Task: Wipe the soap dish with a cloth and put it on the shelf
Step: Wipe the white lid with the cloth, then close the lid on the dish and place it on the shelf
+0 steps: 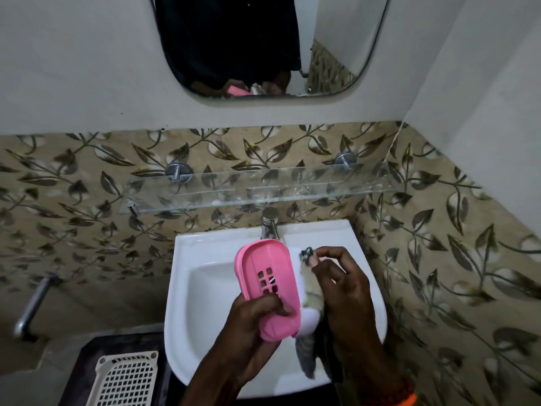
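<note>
Pink soap dish [268,284]: smooth moulded plastic, slight sheen. Cloth [307,354]: soft, matt, fuzzy weave. Shelf [263,187]: clear glass, smudged, on shiny metal brackets [178,172]. Sink [210,288]: glossy white ceramic. Tap [270,222]: polished chrome. Wall tiles [73,200]: glazed, leaf print.

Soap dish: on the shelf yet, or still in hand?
In hand: the left hand holds the dish over the sink; shelf bare.

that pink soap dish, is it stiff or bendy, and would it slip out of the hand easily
The pink soap dish looks like rigid moulded plastic, keeping its shape though the left hand holds only one end. Probably light, since that end grip carries it over the sink. Its smooth surface could be slippery if wet.
</note>
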Demonstrator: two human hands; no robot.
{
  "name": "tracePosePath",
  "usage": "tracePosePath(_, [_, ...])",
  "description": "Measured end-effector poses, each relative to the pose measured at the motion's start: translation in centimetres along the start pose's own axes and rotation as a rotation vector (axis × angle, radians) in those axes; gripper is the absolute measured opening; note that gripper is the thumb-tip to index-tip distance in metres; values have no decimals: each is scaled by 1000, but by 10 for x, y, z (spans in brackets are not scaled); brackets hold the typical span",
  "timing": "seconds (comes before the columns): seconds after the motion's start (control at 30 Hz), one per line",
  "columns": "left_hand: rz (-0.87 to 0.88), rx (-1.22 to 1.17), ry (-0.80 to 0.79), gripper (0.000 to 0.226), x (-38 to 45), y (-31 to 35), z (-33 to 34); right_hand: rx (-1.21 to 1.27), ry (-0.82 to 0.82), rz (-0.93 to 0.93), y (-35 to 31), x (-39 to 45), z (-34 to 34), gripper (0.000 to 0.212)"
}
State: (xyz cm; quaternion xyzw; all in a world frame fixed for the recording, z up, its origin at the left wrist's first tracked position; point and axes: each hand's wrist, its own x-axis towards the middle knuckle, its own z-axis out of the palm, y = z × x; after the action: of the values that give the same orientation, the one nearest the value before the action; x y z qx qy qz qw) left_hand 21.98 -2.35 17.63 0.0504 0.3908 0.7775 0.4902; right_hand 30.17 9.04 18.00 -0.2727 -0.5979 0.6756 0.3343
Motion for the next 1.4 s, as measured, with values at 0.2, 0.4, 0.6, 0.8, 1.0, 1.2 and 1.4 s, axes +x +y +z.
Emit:
tracePosePath(0.2, [-30,-97,-169,56,-1,1,-14,-301,33,-220,7,-11,5,9])
tracePosePath(0.4, [-9,45,-194,48,-2,-5,-15,12,-17,2,3,15,8,10])
tracePosePath(0.6, [-85,239,-274,62,-3,-3,-31,236,-58,419,2,25,9,24])
tracePosePath(0.8, [-13,370,-151,60,12,-8,-38,217,-23,609,16,11,9,44])
tracePosePath(1.0, [18,433,-75,59,21,-7,-30,109,-150,748,27,-22,7,59])
tracePosePath(1.2, [-31,304,-84,83,15,-11,-25,81,-60,673,33,-26,1,97])
tracePosePath(1.4, [-47,53,-99,76,17,-11,-14,-20,-31,440,30,-24,-7,64])
